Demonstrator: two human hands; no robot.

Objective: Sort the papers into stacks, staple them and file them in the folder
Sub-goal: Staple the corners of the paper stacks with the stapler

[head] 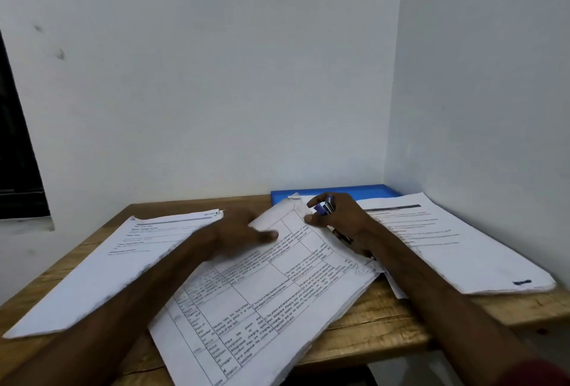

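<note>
Left hand (243, 233) presses flat on the middle stack (277, 302) to steady it while right hand (342, 220) clamps the stapler (324, 207) at its far corner, blue folder (339, 189) waiting behind

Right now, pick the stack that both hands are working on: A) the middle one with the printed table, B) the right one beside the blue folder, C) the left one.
A: the left hand lies flat on the middle stack, and the right hand holds a small stapler at its far corner.
</note>
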